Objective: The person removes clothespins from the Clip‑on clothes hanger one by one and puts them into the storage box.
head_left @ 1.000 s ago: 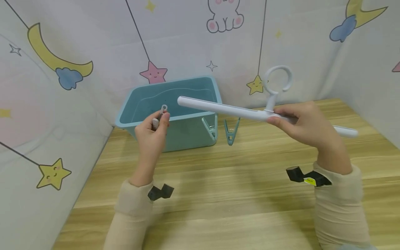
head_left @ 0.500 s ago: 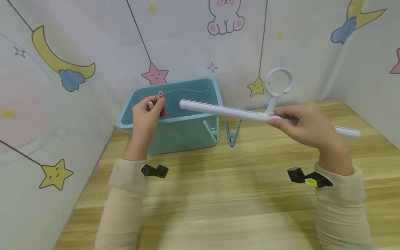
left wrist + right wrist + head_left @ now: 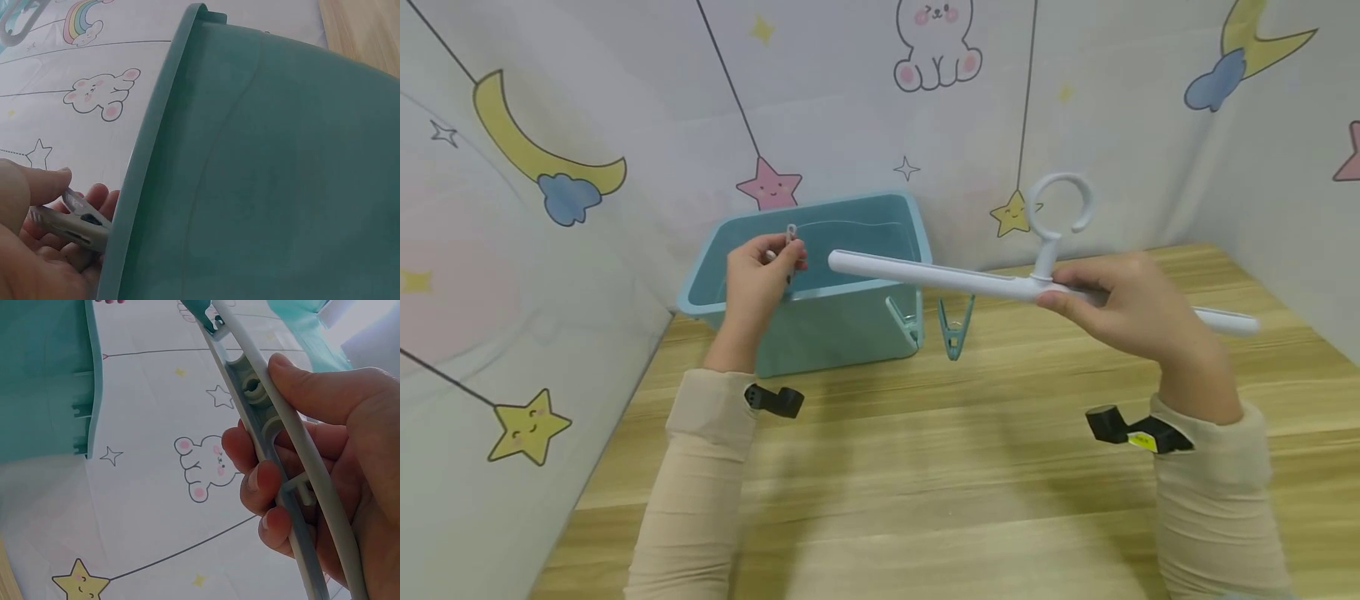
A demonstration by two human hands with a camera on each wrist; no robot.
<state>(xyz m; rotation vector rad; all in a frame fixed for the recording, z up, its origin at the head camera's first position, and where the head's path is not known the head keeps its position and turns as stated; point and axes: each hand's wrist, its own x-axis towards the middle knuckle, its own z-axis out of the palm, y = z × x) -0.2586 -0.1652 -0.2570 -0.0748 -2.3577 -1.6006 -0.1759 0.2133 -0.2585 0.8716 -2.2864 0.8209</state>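
Note:
My left hand point(image 3: 758, 265) pinches a grey-white clothes clip point(image 3: 75, 228) between thumb and fingers at the front rim of a teal bin point(image 3: 838, 333). The left wrist view shows the clip's end right against the rim, partly hidden behind it. In my right hand point(image 3: 1131, 300) is a white clothes hanger point(image 3: 925, 273), gripped near its middle beside the ring-shaped hook and held above the table. Two teal clips, one paler point(image 3: 906, 321) and one darker point(image 3: 955, 331), appear just below the hanger's bar, in front of and beside the bin's right corner.
The wood-grain table point(image 3: 940, 467) stretches in front of the bin. Behind it rises a white cloth backdrop point(image 3: 850, 108) printed with stars, moons and a bear. Another cloth wall stands close along the left side.
My left hand has moved forward with the clip, up to the bin's front rim, then slightly right. My right hand and the hanger have barely moved.

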